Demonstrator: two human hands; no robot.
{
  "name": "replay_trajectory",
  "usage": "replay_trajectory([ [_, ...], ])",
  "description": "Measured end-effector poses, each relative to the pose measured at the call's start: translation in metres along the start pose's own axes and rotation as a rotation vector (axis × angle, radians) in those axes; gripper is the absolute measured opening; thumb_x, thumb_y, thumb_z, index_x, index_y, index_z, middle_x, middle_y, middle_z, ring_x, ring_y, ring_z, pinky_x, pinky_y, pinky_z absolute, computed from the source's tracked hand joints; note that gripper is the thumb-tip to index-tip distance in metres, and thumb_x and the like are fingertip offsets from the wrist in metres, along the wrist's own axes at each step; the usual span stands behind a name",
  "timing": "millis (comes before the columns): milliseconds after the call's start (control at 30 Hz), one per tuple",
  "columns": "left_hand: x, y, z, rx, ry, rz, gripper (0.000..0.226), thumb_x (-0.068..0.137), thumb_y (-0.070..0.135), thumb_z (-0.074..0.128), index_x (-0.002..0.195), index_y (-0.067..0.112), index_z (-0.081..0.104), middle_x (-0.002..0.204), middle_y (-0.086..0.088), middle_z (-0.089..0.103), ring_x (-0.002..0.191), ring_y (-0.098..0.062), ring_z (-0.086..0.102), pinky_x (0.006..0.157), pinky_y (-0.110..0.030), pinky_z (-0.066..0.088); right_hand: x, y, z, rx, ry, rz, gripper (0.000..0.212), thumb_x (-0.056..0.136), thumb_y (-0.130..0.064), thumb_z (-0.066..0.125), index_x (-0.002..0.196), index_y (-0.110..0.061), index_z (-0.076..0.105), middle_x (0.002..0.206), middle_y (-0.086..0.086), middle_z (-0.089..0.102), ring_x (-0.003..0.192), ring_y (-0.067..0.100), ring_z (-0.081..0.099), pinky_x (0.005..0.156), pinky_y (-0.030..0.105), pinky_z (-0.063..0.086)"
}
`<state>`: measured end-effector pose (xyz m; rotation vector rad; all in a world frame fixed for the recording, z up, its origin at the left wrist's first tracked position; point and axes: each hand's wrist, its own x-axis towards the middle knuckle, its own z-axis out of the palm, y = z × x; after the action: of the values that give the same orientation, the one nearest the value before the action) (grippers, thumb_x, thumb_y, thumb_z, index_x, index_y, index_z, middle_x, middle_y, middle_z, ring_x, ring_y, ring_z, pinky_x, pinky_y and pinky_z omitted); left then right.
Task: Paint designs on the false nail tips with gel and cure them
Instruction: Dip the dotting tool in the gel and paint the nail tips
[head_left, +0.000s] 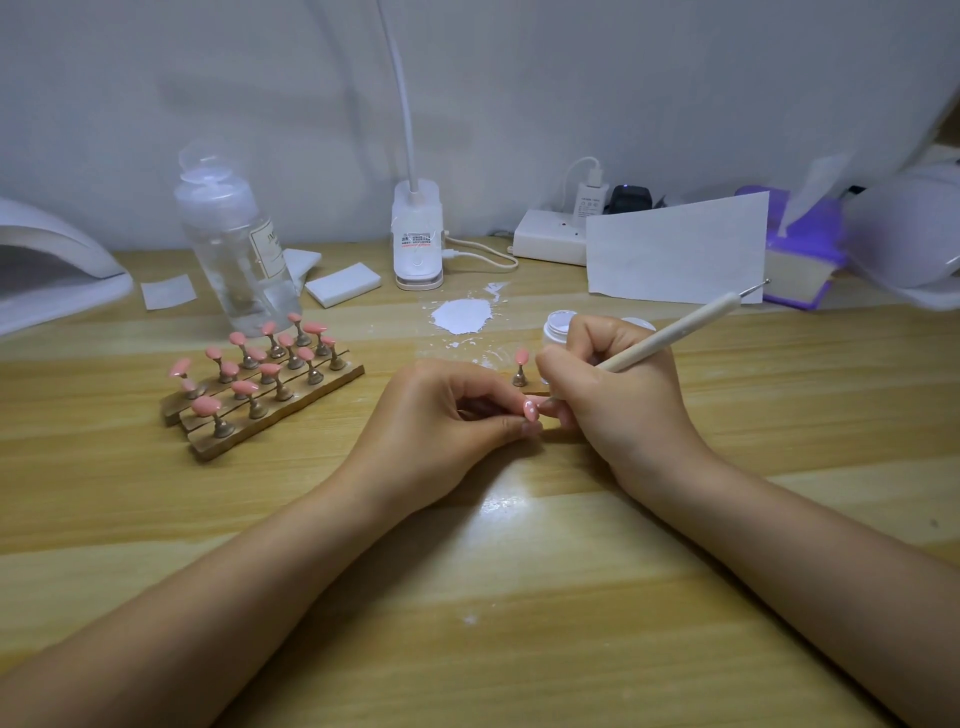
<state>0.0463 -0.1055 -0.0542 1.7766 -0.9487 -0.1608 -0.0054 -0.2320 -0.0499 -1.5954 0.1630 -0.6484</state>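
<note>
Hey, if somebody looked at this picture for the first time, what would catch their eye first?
Probably the two hands at the centre: the left hand pinches a pink nail tip while the right hand holds a dotting pen over it. Next, the rack of pink nail tips to the left, and the white splotch on the wooden table behind the hands.

The wooden table carries a nail-tip rack, clear bottle, lamp base, paper sheet and white smear.
</note>
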Motion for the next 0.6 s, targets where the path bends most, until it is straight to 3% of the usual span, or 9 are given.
replay_trajectory([
  [267,0.0001,-0.0010,-0.0001,-0.007,0.005,0.004,0.008,0.070,0.003,0.075,0.074,0.011,0.073,0.072,0.006,0.071,0.062,0.007,0.060,0.062,-0.009,0.046,-0.0007,-0.0007,0.0008,-0.019,-0.053,0.003,0.033,0.061,-0.009,0.054,0.040,-0.019,0.031,0.036,-0.001,0.033,0.032,0.006,0.035,0.042,0.020,0.031],
  [433,0.0006,-0.0005,-0.0002,-0.030,-0.005,0.003,0.015,0.070,0.003,0.074,0.070,0.018,0.072,0.063,0.015,0.068,0.062,0.009,0.060,0.061,-0.007,0.044,-0.0004,0.0019,-0.0006,-0.067,-0.045,-0.021,0.044,0.073,0.002,0.060,0.044,-0.014,0.031,0.047,0.011,0.035,0.039,0.012,0.034,0.046,0.023,0.030],
  [600,0.0002,0.0012,-0.0004,-0.037,-0.009,0.008,0.023,0.070,0.003,0.074,0.067,0.025,0.069,0.060,0.019,0.066,0.061,0.010,0.060,0.061,-0.007,0.044,-0.0003,0.0032,-0.0001,-0.074,-0.047,-0.037,0.046,0.076,0.004,0.059,0.043,-0.013,0.032,0.040,0.002,0.037,0.036,0.006,0.036,0.045,0.020,0.034],
])
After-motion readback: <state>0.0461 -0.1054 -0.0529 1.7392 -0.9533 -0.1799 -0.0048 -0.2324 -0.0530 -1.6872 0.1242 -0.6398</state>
